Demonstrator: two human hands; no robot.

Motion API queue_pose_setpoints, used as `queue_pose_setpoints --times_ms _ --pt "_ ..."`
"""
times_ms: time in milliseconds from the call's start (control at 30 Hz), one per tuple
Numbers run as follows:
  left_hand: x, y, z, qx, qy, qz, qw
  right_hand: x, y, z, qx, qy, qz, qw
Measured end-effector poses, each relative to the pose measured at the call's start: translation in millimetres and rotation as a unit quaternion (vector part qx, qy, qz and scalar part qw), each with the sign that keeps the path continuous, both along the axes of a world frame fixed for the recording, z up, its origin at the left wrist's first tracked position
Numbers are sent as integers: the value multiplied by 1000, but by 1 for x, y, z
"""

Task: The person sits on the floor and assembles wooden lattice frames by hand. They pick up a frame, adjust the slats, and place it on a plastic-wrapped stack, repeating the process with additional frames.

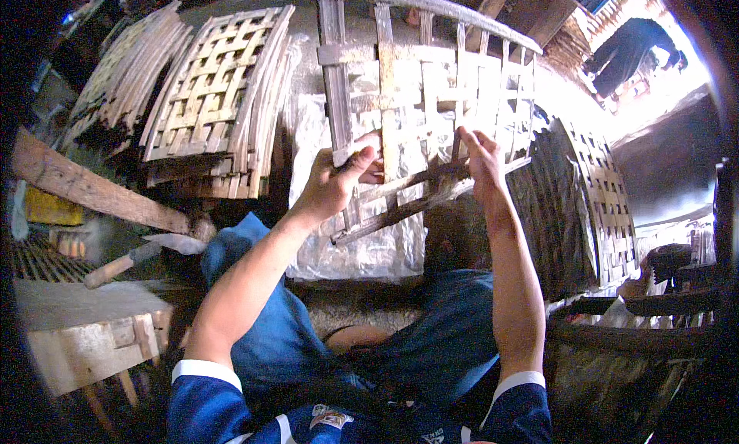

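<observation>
A woven slat lattice panel (pixel 332 82) with a pale wooden frame is held up tilted in front of me. My left hand (pixel 331 184) is closed around its lower left part, thumb on the near side, some fingers behind the slats. My right hand (pixel 485 159) pinches at the lower right of the lattice, fingertips against an upright slat. The panel's dark lower rail (pixel 416 200) runs between my two hands. Beneath it a crinkled, silvery plastic sheet (pixel 350 252) is spread in front of my knees. Glare washes out the middle of the lattice.
Stacks of woven panels stand at the left (pixel 212 82) and farther left (pixel 127 71); another stack (pixel 604 205) leans at the right. A wooden-handled blade tool (pixel 127 263) lies by a wooden block (pixel 92 328), below a thick timber (pixel 92 181). Another person (pixel 627 55) bends over far right.
</observation>
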State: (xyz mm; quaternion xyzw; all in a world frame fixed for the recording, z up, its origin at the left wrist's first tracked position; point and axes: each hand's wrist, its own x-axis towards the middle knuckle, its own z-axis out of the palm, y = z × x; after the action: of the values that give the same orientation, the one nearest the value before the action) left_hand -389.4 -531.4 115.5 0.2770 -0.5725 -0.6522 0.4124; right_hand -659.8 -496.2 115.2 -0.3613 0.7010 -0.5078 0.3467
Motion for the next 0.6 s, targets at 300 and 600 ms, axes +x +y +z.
queue_pose_setpoints --times_ms 300,600 --pt "-10 3 2 -34 -5 -14 999 -18 2 -13 -33 5 23 999" --pt "-10 5 -5 -156 -58 14 986 -24 3 -22 -49 87 24 995"
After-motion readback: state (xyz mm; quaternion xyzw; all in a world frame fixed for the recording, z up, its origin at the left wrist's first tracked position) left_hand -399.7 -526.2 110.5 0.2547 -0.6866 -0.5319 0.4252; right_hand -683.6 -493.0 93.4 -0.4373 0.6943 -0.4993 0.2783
